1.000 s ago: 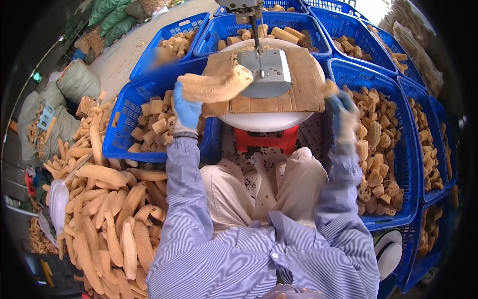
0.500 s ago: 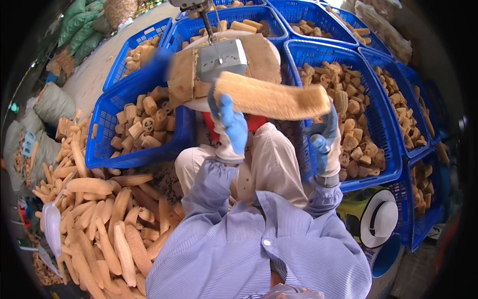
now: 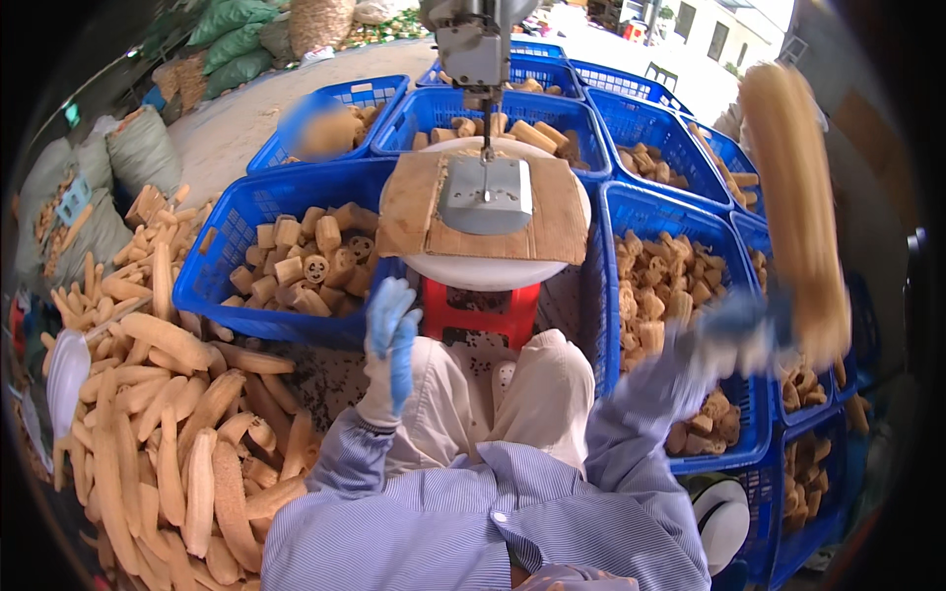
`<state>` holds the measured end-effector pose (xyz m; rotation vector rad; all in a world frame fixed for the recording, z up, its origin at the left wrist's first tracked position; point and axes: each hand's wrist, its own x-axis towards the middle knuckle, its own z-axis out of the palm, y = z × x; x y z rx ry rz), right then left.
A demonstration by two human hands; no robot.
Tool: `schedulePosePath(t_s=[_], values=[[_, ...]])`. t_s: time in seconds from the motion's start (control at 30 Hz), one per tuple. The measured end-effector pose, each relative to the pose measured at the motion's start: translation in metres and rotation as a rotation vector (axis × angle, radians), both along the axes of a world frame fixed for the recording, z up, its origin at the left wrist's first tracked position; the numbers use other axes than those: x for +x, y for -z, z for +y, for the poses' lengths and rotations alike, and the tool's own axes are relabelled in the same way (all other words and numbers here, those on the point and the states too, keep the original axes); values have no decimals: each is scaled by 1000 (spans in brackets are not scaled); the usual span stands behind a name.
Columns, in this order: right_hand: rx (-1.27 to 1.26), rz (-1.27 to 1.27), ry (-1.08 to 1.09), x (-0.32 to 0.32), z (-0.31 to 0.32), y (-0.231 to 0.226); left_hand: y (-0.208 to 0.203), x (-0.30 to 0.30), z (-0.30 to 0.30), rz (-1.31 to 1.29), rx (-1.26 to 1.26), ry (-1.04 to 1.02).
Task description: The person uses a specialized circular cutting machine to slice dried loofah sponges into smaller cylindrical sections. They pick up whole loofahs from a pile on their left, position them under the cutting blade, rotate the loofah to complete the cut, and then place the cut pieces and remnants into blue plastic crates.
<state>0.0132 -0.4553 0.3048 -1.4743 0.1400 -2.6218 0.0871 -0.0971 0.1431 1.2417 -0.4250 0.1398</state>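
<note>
My right hand [image 3: 749, 332], in a blue-and-white work glove and blurred by motion, grips a long dried loofah [image 3: 796, 187] by its lower end. The loofah stands roughly upright over the baskets on the right. My left hand [image 3: 390, 330], gloved alike, is raised above my left knee with its fingers stretched and nothing in it. Before me a machine head [image 3: 470, 54] has a thin vertical rod reaching down to a grey metal plate [image 3: 485, 195]. That plate lies on a piece of cardboard [image 3: 406, 219] over a round white top, with a red stool [image 3: 480, 307] beneath.
Blue baskets [image 3: 222, 231] of cut loofah pieces [image 3: 320, 256] ring the machine on the left, far side and right. Whole loofahs [image 3: 197, 463] are heaped on the floor at my left. Stuffed sacks [image 3: 143, 153] stand farther left. A white hat [image 3: 724, 527] is by my right side.
The loofah has gone from between both hands, near the machine plate, to my right hand alone, out to the right. My left hand has let go and dropped back toward my left knee.
</note>
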Motion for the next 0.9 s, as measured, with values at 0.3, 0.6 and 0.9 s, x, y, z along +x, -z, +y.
schedulePosePath(t_s=[0.3, 0.6, 0.9], values=[[360, 731, -877, 194, -6, 35, 150, -34, 107, 361, 393, -296], [554, 781, -1030, 158, -2, 164, 271, -88, 155, 577, 1057, -91], [585, 831, -758, 141, 27, 152, 317, -151, 148, 678, 1357, -24]])
